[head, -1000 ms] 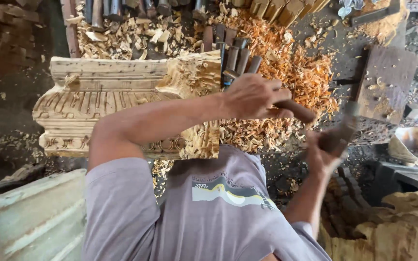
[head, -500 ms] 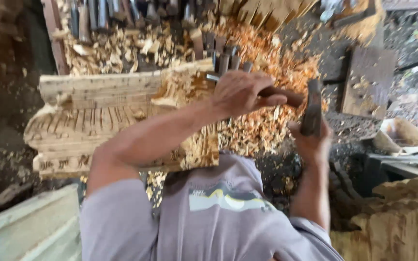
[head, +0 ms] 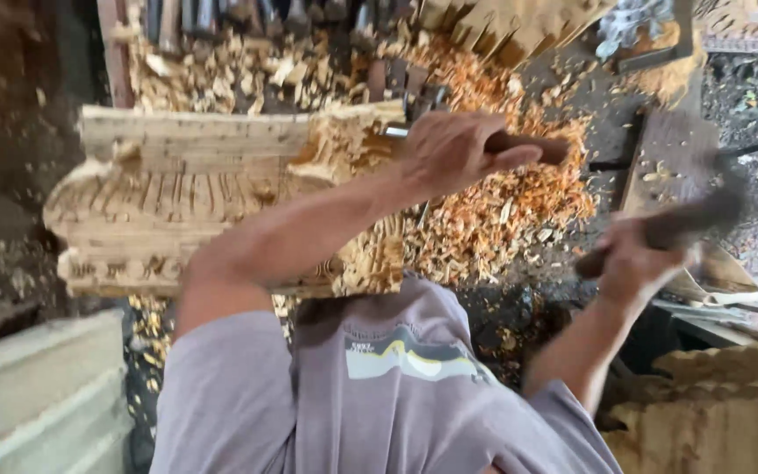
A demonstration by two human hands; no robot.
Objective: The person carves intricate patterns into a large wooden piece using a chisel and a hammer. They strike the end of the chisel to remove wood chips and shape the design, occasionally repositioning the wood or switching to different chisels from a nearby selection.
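- Head view, looking straight down over a person in a grey T-shirt (head: pixel 379 386) working at a carved wooden block (head: pixel 195 211) that lies flat in the middle of the frame.
- Containers first: there's a wooden rack (head: pixel 247 17) along the top edge with a row of metal tools standing in it, handles blurry, can't count them. At the right edge sits a pale scoop-shaped thing (head: pixel 721 272) — can't tell what's in it.
- Left hand (head: pixel 454 149) has its fingers wrapped tight around the dark handle of a chisel (head: pixel 519 145), with the metal end lying against the block's right end, where the wood is raw and splintered.
- Right hand (head: pixel 629 259) is curled in a fist around a mallet (head: pixel 686 219), motion-blurred, held out to the right, well apart from the chisel.
- Versus half a second ago: the mallet was up close behind the chisel handle, nearly touching; now it's swung back out to the right. The left hand and chisel are in about the same spot on the block.
- Surface: dark dirt floor (head: pixel 2 175), and a big heap of orange wood shavings (head: pixel 502 211) just right of the block and under the chisel hand.
- Room bits: a dark flat board (head: pixel 668 149) lies to the right, another carved pale piece (head: pixel 712 412) bottom right, and a pale ridged slab (head: pixel 37 395) bottom left.
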